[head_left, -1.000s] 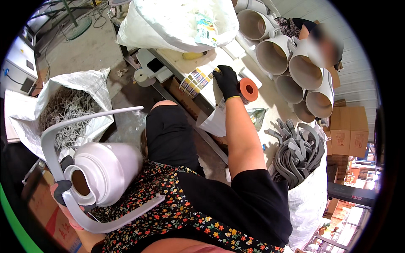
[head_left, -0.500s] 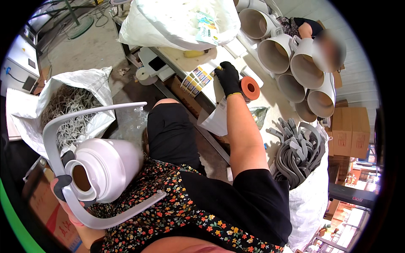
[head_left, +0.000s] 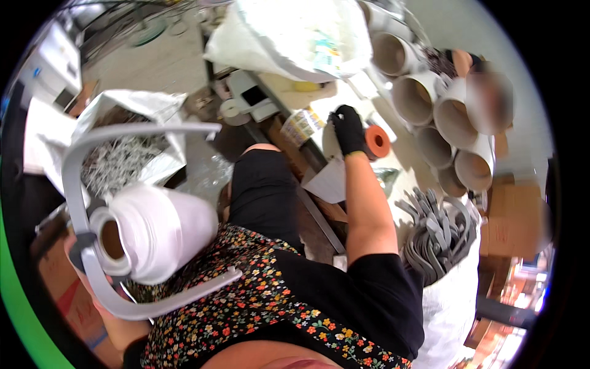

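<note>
My left hand [head_left: 81, 251], in a dark glove, is closed around the long grey curved handle [head_left: 75, 178] at the lower left. The handle's two arms reach out past a pale, pot-like plastic body [head_left: 175, 224], which lies on its side against my lap with its round mouth facing the hand. Over the worktable, my right hand [head_left: 349, 130], in a black glove, has its fingers bent together. What they hold, if anything, is hidden. Beside them lies a sheet of colourful stickers [head_left: 302, 126], and an orange roll [head_left: 377, 141] is right by the wrist.
A white sack of grey pieces [head_left: 126, 163] stands at left; another holds grey curved handles [head_left: 439, 237] at right. A big white bag [head_left: 283, 43] sits on the table's far end. Pale cylindrical pots [head_left: 413, 98] are stacked at far right, near another person [head_left: 464, 61]. Cardboard boxes [head_left: 513, 221] stand behind.
The whole view has shifted, so most things sit further right and lower. My right hand has drawn slightly nearer to me, off the sticker sheet's edge. My left hand keeps its hold.
</note>
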The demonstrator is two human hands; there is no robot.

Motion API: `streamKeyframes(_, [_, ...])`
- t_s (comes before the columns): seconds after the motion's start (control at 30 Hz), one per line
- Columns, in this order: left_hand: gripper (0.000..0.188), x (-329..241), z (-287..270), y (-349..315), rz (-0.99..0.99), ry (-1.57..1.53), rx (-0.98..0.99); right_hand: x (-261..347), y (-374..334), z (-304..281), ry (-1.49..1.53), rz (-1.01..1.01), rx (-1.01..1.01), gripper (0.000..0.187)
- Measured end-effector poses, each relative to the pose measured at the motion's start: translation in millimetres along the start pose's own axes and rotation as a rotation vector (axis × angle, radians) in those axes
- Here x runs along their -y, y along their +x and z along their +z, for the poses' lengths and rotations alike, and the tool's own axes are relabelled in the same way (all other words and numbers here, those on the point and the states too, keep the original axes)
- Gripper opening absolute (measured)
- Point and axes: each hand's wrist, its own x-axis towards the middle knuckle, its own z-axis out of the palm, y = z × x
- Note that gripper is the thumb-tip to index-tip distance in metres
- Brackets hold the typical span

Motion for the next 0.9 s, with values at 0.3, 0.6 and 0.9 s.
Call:
streamKeyframes(0.3, [0.042, 9, -68, 139, -0.169, -0.116, 0.033, 214, -57, -118, 1.044, 0.216, 0.367, 0.009])
streamKeyframes(0.6, [0.038, 12, 14, 113, -0.348, -0.313, 0.264, 326, -89, -95, 1.518, 0.275, 0.715, 0.013])
streamKeyframes(0.9, [0.034, 12, 9, 109, -0.348, -0.364, 0.205, 336, -86, -91, 1.462, 0.204, 0.700, 0.013])
